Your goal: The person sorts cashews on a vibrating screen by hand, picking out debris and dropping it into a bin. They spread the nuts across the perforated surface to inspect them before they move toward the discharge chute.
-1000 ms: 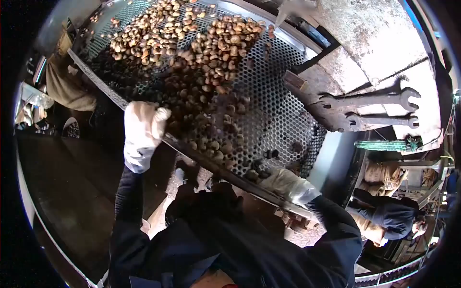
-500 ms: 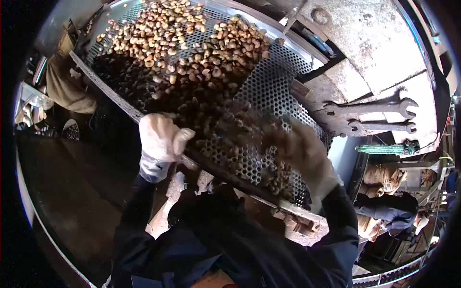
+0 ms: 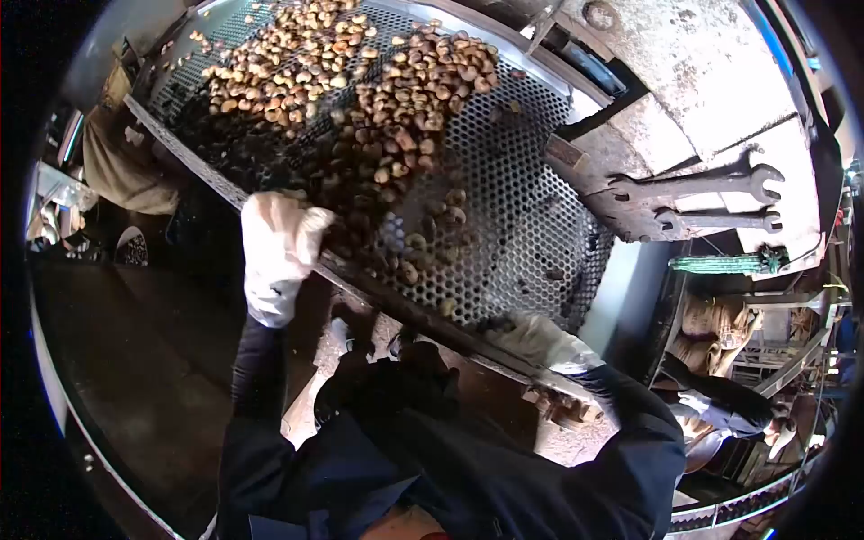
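My left hand point(image 3: 277, 243), in a white glove, is closed round the near rim point(image 3: 189, 162) of a perforated metal tray, its thumb sticking out to the right. My right hand point(image 3: 544, 345), gloved too, lies low on the perforated surface point(image 3: 531, 207) by the near rim. Its fingers reach leftward, slightly blurred and in shadow, with nothing visible in them. Brown, curved nuts point(image 3: 396, 135), which look like cashews in their shells, are heaped over the middle and far left of the tray. A few loose nuts point(image 3: 441, 211) are smeared by motion.
Two large open-ended wrenches point(image 3: 702, 184) rest on a worn pale surface point(image 3: 693, 72) to the right. Below them is a green bundle point(image 3: 720, 265). Another person point(image 3: 729, 400) bends near sacks point(image 3: 711, 324) at the far right. A brown cloth sack point(image 3: 121, 162) hangs at the left.
My right hand has come down and toward me, to the near rim. Nuts on the tray's right part have shifted left, baring more holes. My left hand has moved slightly left and up along the rim.
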{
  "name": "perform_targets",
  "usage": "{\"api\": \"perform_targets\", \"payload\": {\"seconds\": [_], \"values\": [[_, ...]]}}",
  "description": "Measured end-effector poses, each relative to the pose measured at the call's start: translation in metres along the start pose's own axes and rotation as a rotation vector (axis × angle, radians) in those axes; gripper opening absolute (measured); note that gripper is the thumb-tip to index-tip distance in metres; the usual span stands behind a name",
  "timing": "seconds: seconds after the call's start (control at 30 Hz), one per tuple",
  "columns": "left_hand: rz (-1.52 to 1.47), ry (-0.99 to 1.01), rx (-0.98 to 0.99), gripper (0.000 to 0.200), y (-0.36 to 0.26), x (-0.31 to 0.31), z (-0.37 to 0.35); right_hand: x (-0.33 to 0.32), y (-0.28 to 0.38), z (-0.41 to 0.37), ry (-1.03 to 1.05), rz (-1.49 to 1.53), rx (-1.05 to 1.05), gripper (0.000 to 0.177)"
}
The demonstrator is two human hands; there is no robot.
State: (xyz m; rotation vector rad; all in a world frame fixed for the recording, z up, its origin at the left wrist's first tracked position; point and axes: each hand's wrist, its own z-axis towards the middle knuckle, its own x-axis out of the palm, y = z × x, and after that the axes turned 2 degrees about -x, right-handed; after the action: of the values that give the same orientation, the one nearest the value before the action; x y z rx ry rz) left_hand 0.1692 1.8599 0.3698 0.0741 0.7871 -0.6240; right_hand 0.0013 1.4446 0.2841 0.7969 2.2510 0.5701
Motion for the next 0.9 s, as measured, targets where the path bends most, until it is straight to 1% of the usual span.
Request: {"api": "perform_targets", "payload": {"seconds": [0.03,0.07,0.13,0.17,0.2,0.27,0.3,0.33,0.37,0.4,0.43,0.47,0.5,0.53,0.57,0.6,0.63,0.67,0.73,0.77,0.8,0.87,0.9], "values": [[0.007,-0.034,0.121,0.03,0.01,0.008,-0.003,-0.001,0.003,-0.004,0.068,0.027,0.043,0.033],[-0.014,-0.031,0.167,0.031,0.004,0.011,-0.01,-0.005,0.007,-0.007,0.139,0.07,0.095,0.031],[-0.008,0.025,0.102,0.033,-0.011,0.012,-0.01,-0.028,0.028,-0.016,0.234,0.236,0.284,0.027],[-0.043,-0.079,0.187,0.039,-0.004,0.008,0.001,-0.038,0.042,-0.022,0.26,0.325,0.397,0.026],[0.026,-0.015,0.098,0.045,0.012,0.009,-0.004,-0.049,0.06,-0.028,0.261,0.416,0.502,0.025],[0.016,-0.029,0.103,0.041,0.008,0.014,-0.012,-0.069,0.091,-0.038,0.205,0.584,0.52,0.024],[-0.01,0.053,0.132,0.04,-0.008,0.012,-0.01,-0.073,0.086,-0.035,0.175,0.661,0.289,0.026],[-0.013,0.097,0.086,0.041,-0.01,0.012,-0.013,-0.077,0.081,-0.032,0.152,0.757,0.041,0.027],[0.005,0.041,0.029,0.043,-0.003,0.01,-0.011,-0.081,0.075,-0.03,0.147,0.857,-0.194,0.029],[0.021,-0.016,-0.03,0.044,0.007,0.009,-0.009,-0.092,0.126,-0.037,0.086,0.941,-0.235,0.028],[0.037,0.009,0.037,0.044,0.006,0.009,-0.009,-0.105,0.176,-0.043,0.027,1.023,-0.281,0.029],[0.052,0.034,0.104,0.043,0.005,0.01,-0.008,-0.11,0.181,-0.035,-0.143,1.01,-0.301,0.029],[0.026,0.094,0.096,0.042,-0.007,0.009,-0.008,-0.116,0.186,-0.026,-0.316,0.98,-0.313,0.03],[0.001,0.155,0.09,0.04,-0.013,0.007,-0.008,-0.121,0.166,-0.004,-0.52,0.91,-0.196,0.03],[-0.012,-0.002,0.066,0.042,-0.005,0.009,-0.011,-0.131,0.139,0.02,-0.631,0.738,-0.125,0.03],[0.028,0.171,-0.082,0.046,0.012,0.006,-0.012,-0.132,0.11,0.039,-0.67,0.49,-0.068,0.031],[-0.005,0.035,-0.021,0.046,0.012,0.013,-0.01,-0.127,0.084,0.05,-0.675,0.23,-0.011,0.032],[-0.036,-0.102,0.038,0.047,0.009,0.018,-0.009,-0.116,0.067,0.053,-0.651,0.037,0.018,0.033],[-0.031,-0.017,0.142,0.044,-0.018,0.01,-0.004,-0.088,0.064,0.036,-0.533,-0.17,0.044,0.034],[0.012,0.005,0.102,0.04,-0.007,0.011,-0.01,-0.073,0.071,0.021,-0.441,-0.221,0.061,0.035],[0.006,-0.03,0.18,0.037,0.002,0.004,-0.001,-0.059,0.078,0.008,-0.34,-0.252,0.074,0.036],[0.028,-0.028,0.15,0.035,0.012,0.012,-0.008,-0.038,0.086,-0.012,-0.136,-0.274,0.084,0.038],[0.018,-0.064,0.267,0.026,-0.001,0.01,-0.005,-0.031,0.084,-0.018,-0.052,-0.26,0.076,0.039]]}}
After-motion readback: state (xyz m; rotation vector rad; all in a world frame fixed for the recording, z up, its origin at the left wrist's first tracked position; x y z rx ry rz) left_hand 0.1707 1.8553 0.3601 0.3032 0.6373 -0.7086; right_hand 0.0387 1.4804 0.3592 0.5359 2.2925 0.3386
